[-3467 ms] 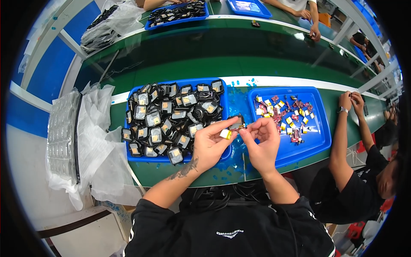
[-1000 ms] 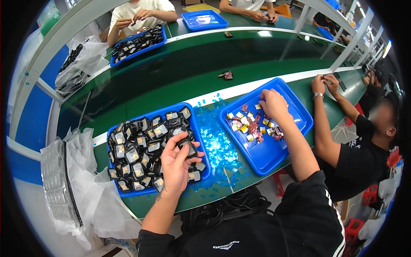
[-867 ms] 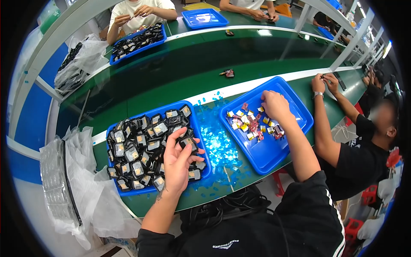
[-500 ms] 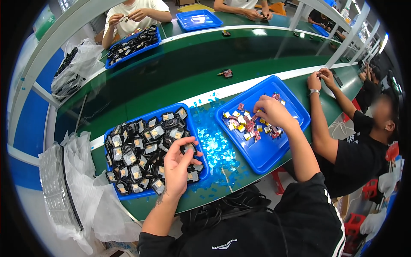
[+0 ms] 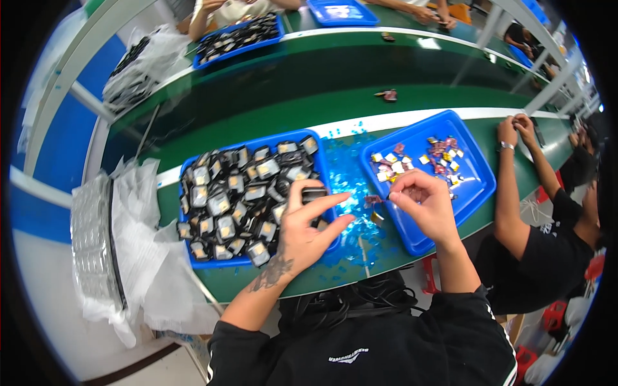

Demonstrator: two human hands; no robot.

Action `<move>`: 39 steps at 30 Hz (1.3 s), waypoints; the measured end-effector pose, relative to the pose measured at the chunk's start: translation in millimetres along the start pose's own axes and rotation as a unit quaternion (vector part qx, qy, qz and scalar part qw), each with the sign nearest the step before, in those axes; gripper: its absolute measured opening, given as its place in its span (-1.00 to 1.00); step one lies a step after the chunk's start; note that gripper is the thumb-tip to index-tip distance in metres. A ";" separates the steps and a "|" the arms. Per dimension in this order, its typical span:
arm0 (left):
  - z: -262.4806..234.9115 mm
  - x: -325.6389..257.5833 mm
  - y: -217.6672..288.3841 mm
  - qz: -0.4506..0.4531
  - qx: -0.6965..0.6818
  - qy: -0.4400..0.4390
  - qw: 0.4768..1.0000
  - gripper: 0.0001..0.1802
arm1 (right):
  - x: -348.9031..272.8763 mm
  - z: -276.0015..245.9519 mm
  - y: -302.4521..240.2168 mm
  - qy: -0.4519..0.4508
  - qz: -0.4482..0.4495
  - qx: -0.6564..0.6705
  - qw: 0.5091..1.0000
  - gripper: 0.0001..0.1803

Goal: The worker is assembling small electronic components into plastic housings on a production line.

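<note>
- Small red circuit board (image 5: 373,199): pinched in right hand (image 5: 425,202), just outside rim of blue plastic tray (image 5: 474,186).
- Left hand (image 5: 304,233): thumb and forefinger spread; other fingers hold black rectangular plastic housing (image 5: 314,193).
- Between hands: open gap.
- Earlier: right hand over tray.

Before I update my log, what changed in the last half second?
The right hand has carried a pinched red board left, out of the right tray. The left hand has extended thumb and index finger. Right tray and left tray stayed put.
</note>
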State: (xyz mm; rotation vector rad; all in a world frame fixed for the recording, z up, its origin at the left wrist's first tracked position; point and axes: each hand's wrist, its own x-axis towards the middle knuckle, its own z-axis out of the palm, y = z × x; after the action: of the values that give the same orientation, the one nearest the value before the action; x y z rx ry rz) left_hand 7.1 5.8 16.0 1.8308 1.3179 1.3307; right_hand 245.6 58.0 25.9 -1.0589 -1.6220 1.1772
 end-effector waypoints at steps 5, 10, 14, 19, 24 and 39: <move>6.0 0.3 2.2 0.041 0.025 -0.024 0.999 -0.69 | -8.1 33.2 -13.6 -0.062 0.055 0.061 0.995 -0.91; 4.2 -6.6 -0.9 -0.011 -0.002 -0.055 0.998 -0.78 | -11.0 44.7 -11.9 -0.080 0.072 0.106 0.989 -0.91; 7.8 -10.1 -4.6 0.030 -0.014 -0.020 0.999 -0.82 | -10.8 41.3 -15.4 -0.083 0.093 0.139 0.982 -0.91; 8.3 -9.4 -6.4 0.084 0.029 -0.031 0.996 -0.83 | -2.4 26.9 -18.3 -0.191 0.165 0.115 0.961 -0.88; 8.6 -8.7 -6.8 0.083 0.024 -0.048 0.995 -0.83 | -5.8 32.4 -15.2 -0.208 0.163 0.096 0.960 -0.91; 12.7 -11.7 -5.9 0.034 0.013 -0.060 0.998 -0.86 | -5.7 24.9 -19.7 -0.185 0.078 -0.022 0.979 -0.86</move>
State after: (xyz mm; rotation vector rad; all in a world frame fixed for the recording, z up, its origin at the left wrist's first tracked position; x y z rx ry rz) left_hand 15.8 -0.8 1.4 1.9565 1.2248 1.2217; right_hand 220.7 42.4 39.1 -1.0555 -1.8823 1.5201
